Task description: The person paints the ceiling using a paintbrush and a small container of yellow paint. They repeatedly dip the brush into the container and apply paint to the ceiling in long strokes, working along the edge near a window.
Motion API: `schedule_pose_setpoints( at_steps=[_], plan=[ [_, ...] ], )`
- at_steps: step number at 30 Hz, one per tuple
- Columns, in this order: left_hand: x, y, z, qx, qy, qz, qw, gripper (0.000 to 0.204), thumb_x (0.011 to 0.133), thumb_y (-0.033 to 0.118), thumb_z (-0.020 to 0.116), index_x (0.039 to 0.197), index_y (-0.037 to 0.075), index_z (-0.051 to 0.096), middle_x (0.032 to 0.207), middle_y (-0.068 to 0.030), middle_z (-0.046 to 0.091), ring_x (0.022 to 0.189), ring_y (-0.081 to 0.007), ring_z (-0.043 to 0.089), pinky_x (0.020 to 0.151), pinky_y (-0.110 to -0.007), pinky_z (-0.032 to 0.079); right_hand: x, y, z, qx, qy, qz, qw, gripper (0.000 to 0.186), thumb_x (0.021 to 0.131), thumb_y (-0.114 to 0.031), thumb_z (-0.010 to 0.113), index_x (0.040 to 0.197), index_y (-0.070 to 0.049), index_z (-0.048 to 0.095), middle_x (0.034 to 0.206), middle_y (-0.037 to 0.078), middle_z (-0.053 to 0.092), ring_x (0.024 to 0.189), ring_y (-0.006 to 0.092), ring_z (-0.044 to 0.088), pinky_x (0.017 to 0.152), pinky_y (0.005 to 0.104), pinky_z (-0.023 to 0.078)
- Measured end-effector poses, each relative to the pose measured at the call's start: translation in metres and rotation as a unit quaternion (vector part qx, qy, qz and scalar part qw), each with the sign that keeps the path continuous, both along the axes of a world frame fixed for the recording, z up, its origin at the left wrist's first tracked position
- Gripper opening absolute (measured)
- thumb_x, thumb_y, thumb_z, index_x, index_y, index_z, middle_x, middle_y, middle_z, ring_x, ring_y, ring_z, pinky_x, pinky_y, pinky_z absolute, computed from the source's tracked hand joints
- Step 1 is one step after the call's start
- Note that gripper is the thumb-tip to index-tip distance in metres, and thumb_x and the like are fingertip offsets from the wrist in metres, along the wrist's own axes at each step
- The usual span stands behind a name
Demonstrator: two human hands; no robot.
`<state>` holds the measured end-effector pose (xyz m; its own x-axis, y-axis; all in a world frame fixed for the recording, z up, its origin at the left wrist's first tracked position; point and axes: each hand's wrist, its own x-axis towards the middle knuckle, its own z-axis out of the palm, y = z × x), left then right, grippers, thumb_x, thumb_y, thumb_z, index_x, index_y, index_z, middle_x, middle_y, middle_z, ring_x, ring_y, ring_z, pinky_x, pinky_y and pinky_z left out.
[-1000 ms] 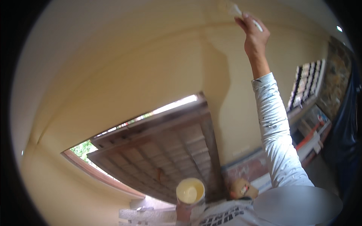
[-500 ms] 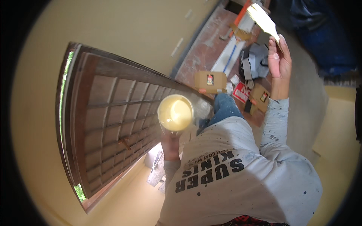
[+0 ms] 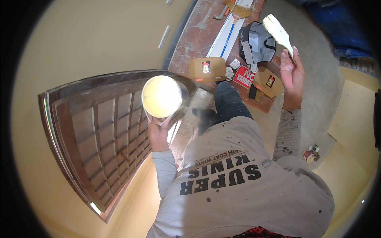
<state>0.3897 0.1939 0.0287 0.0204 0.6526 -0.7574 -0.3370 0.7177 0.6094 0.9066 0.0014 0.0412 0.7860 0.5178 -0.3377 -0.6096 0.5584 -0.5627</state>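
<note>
My left hand (image 3: 158,137) grips a white paint bucket (image 3: 160,95) from below, its pale yellow paint seen from above at centre-left. On the right, my right hand (image 3: 293,73) holds a wide paintbrush (image 3: 278,31) by the handle, bristles up and coated with pale cream paint. My paint-spattered grey shirt (image 3: 234,206) and dark-trousered legs (image 3: 230,103) fill the lower middle. A wooden panelled door (image 3: 103,135) stands at the left of the bucket, against a pale yellow wall (image 3: 91,43).
On a dusty reddish platform (image 3: 184,43) lie a broom (image 3: 240,12), cardboard boxes (image 3: 198,69), a black bag (image 3: 254,45) and a red sign (image 3: 242,75). Blue sheeting (image 3: 341,23) hangs at upper right. Several small cans (image 3: 311,154) stand on the grey floor (image 3: 321,99) at right.
A second ago my right hand had the brush raised high against the wall; it has come down. My view has tilted downward, and the bucket sits higher and farther left in it.
</note>
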Motion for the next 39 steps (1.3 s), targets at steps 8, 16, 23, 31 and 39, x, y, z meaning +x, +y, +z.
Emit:
schedule_pose_setpoints(
  at_steps=[8, 16, 23, 31, 39],
  plan=[
    [0.018, 0.056, -0.023, 0.000, 0.008, 0.042, 0.999, 0.099, 0.071, -0.015, 0.038, 0.166, 0.012, 0.040, 0.167, -0.0180, 0.043, 0.149, -0.0496, 0.045, 0.113, -0.074, 0.049, 0.076, 0.044, -0.013, -0.032, 0.000, 0.039, 0.999, 0.030, 0.102, -0.007, 0.074, 0.127, 0.006, 0.066, 0.121, 0.019, 0.073, 0.110, 0.0282, 0.074, 0.099, 0.0371, 0.064],
    [0.036, 0.079, -0.010, 0.006, 0.045, 0.080, 0.996, 0.095, 0.073, -0.017, 0.037, 0.163, 0.013, 0.045, 0.165, -0.0213, 0.046, 0.150, -0.0527, 0.044, 0.113, -0.076, 0.047, 0.143, 0.040, -0.006, -0.063, 0.006, 0.062, 0.996, 0.030, 0.101, -0.007, 0.074, 0.128, 0.005, 0.067, 0.118, 0.017, 0.073, 0.108, 0.0277, 0.074, 0.098, 0.0356, 0.065],
    [0.011, 0.050, 0.016, 0.036, 0.058, 0.084, 0.994, 0.095, 0.074, -0.016, 0.037, 0.166, 0.010, 0.040, 0.165, -0.0207, 0.044, 0.147, -0.0492, 0.048, 0.112, -0.072, 0.051, 0.179, 0.048, 0.006, -0.070, -0.003, 0.123, 0.990, 0.033, 0.105, -0.009, 0.070, 0.134, 0.004, 0.064, 0.125, 0.016, 0.070, 0.116, 0.0267, 0.071, 0.105, 0.0364, 0.061],
    [-0.017, 0.005, -0.021, -0.006, 0.067, 0.141, 0.988, 0.091, 0.073, -0.016, 0.040, 0.161, 0.007, 0.045, 0.156, -0.0208, 0.055, 0.138, -0.0486, 0.058, 0.106, -0.072, 0.056, 0.165, 0.105, 0.044, -0.071, -0.017, 0.172, 0.982, 0.028, 0.102, -0.010, 0.074, 0.126, 0.005, 0.068, 0.115, 0.014, 0.074, 0.108, 0.0268, 0.076, 0.095, 0.0352, 0.066],
    [-0.013, -0.009, -0.073, -0.036, 0.044, 0.197, 0.979, 0.094, 0.072, -0.016, 0.037, 0.162, 0.010, 0.045, 0.160, -0.0200, 0.050, 0.143, -0.0530, 0.051, 0.107, -0.078, 0.051, 0.182, 0.123, 0.027, -0.082, -0.042, 0.172, 0.981, 0.030, 0.103, -0.011, 0.073, 0.127, 0.005, 0.067, 0.116, 0.014, 0.074, 0.109, 0.0267, 0.076, 0.097, 0.0358, 0.065]
  ],
)
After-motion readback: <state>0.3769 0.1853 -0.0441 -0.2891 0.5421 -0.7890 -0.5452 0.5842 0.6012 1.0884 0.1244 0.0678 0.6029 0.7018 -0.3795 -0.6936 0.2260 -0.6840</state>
